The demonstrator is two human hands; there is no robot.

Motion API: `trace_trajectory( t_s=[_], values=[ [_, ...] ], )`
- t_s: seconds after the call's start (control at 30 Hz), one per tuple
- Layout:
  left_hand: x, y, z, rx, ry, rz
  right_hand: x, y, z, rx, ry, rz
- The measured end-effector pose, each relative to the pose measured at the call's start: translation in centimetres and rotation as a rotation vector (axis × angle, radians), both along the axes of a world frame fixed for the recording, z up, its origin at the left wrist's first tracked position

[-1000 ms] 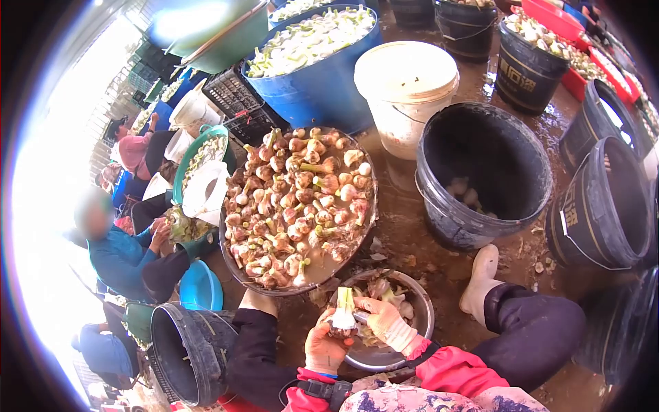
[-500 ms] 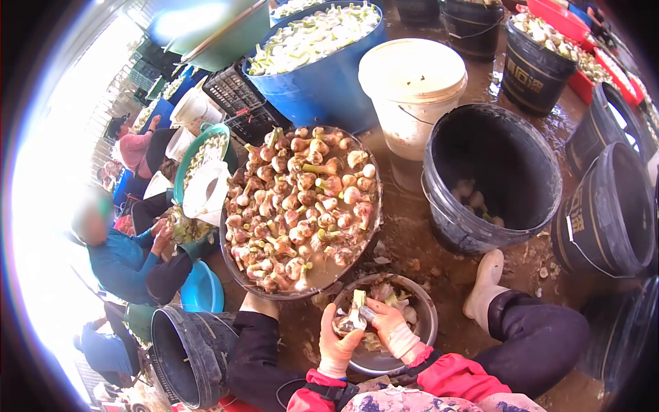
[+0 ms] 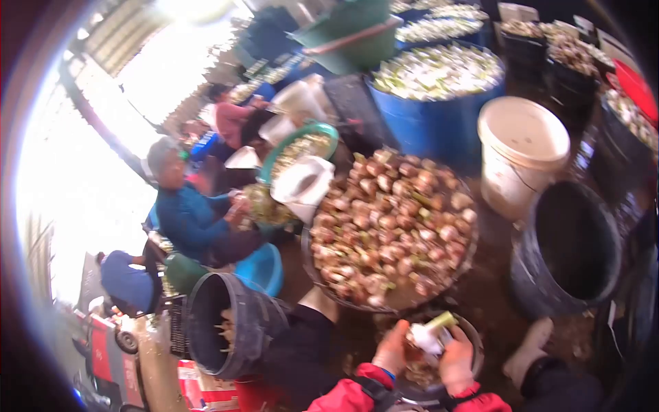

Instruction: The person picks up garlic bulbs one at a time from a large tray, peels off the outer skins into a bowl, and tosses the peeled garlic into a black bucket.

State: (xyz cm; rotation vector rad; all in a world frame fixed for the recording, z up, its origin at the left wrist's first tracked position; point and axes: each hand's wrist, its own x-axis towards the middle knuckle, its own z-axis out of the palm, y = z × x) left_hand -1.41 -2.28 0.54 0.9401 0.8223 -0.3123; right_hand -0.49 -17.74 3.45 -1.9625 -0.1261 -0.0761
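Observation:
A white garlic bulb [image 3: 427, 339] with a pale green stalk is held between my two hands, over a metal bowl [image 3: 478, 343]. My left hand [image 3: 392, 351] grips it from the left, fingers closed. My right hand [image 3: 456, 361] is closed on its right side, near the stalk. Both hands look covered in orange, and motion blurs the fingertips. Peeled brownish skins [image 3: 422, 374] lie in the bowl beneath. Just beyond is a wide round tub heaped with unpeeled garlic bulbs [image 3: 395, 226].
Right of the tub stand a white bucket [image 3: 504, 172] and a black bucket [image 3: 525, 275]. Another black bucket [image 3: 264, 329] leans at my left. A blue barrel [image 3: 432, 123] full of pale garlic stands behind. A person in blue [image 3: 192, 220] sits at left, beside a blue basin [image 3: 264, 271].
My view has swung left and up, so everything sits further right in the picture. The garlic bulb shows whiter, and its stalk now tilts to the upper right.

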Motion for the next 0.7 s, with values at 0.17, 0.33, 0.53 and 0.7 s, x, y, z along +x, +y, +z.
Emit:
trace_trajectory(
  t_s=[0.17, 0.33, 0.53, 0.7],
  values=[
    [-2.9, -2.0, 3.2, 0.28, -0.488, -0.163, -0.6, 1.4, -1.8, 0.549, 0.312, -0.103],
    [-0.6, -0.5, 2.0, 0.208, -0.316, 0.196, -1.5, 2.2, -0.1, 0.642, 0.673, 0.125],
    [-2.8, 1.2, 3.6, 0.03, -0.229, 0.061, 0.5, -1.5, -7.2, 0.634, 0.592, -0.314],
    [-3.9, 1.8, 5.4, 0.084, -0.137, 0.072, -0.4, -3.4, -9.6, -0.182, 0.457, -0.051]
  ],
)
